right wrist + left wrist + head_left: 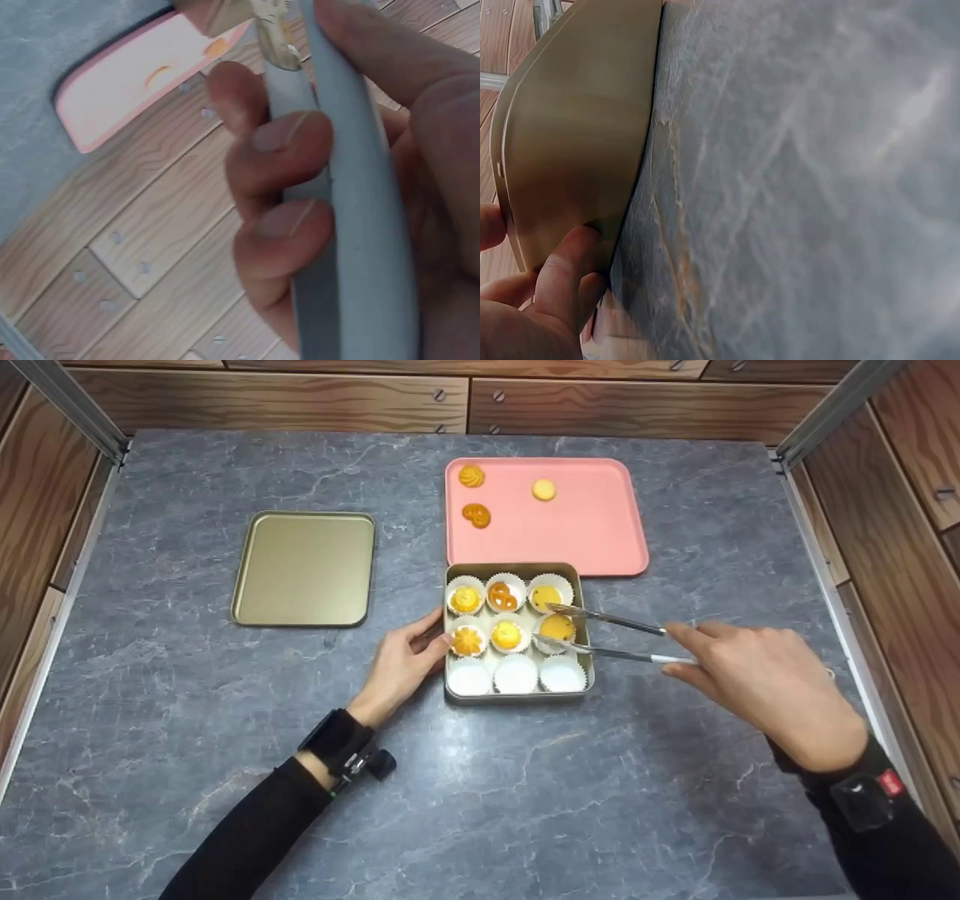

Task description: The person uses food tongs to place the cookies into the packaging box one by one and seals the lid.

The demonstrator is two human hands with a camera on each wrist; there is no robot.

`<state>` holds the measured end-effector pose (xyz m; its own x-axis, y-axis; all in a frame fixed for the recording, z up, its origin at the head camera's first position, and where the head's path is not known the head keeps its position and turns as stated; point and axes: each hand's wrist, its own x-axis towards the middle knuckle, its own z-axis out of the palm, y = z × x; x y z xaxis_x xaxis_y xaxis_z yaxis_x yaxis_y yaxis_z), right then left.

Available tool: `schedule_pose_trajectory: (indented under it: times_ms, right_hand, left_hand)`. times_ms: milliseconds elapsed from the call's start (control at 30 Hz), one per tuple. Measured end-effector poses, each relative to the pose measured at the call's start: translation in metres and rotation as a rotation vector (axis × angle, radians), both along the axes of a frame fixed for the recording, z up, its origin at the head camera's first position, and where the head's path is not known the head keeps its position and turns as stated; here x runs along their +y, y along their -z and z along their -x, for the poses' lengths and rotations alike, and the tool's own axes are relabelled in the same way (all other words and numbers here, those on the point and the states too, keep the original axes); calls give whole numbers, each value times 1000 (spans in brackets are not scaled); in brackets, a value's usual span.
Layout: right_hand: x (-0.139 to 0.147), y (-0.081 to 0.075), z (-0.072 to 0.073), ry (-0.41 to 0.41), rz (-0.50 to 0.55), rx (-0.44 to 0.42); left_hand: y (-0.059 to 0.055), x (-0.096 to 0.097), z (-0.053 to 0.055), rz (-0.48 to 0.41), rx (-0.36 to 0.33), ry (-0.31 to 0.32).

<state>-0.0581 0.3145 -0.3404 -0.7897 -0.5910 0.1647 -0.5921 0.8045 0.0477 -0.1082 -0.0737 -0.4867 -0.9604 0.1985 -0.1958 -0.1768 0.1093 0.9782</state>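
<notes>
A square gold tin (517,697) holds white paper cups in rows, several with cookies in them. My left hand (401,664) holds the tin's left side, thumb over the rim; in the left wrist view its fingers (559,281) lie against the outer wall. My right hand (772,682) grips a pair of tongs (619,654), its fingers curled round the pale handles in the right wrist view. The spread tips of the tongs lie on either side of a round yellow cookie (557,626) in the middle-row right cup. Another round cookie (543,598) sits in the cup behind it.
Behind the tin lies a pink tray (570,536) with a swirled cookie (471,476), a pretzel-shaped cookie (475,515) and a round pale cookie (544,490). The gold lid (306,570) lies to the left on the grey marbled table. Wood-patterned panels enclose the back and sides.
</notes>
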Motion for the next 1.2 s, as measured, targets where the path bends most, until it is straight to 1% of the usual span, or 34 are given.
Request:
schedule_pose_trajectory:
  times_ms: [100,200,367,500,600,700,867,933,1000,1067,1200]
  right_hand:
    - [-6,-4,2,-2,-21,6]
    - [-11,-6,3,18,-42,-12]
    - [-15,-6,3,67,-70,-62]
    - [-14,-4,3,65,-55,-81]
    - [-10,-2,4,46,-23,-81]
    - [-3,2,7,43,27,-97]
    - [8,11,19,66,136,-157]
    - [11,16,24,88,174,-169]
    - [12,21,30,117,206,-162]
    - [13,27,35,152,232,-151]
    - [16,40,48,196,266,-121]
  left_hand:
    - [0,1,0,-7,2,-6]
    - [0,2,1,-2,-3,-6]
    - [-1,2,0,-1,-10,-1]
    - [-1,2,0,4,0,-4]
    - [-1,1,0,14,6,-3]
    - [0,0,0,9,7,5]
    - [-1,0,0,7,8,1]
    - [-1,1,0,2,16,-3]
    - [0,1,0,1,22,-6]
    - [0,1,0,-2,21,-7]
    - [0,1,0,5,5,-8]
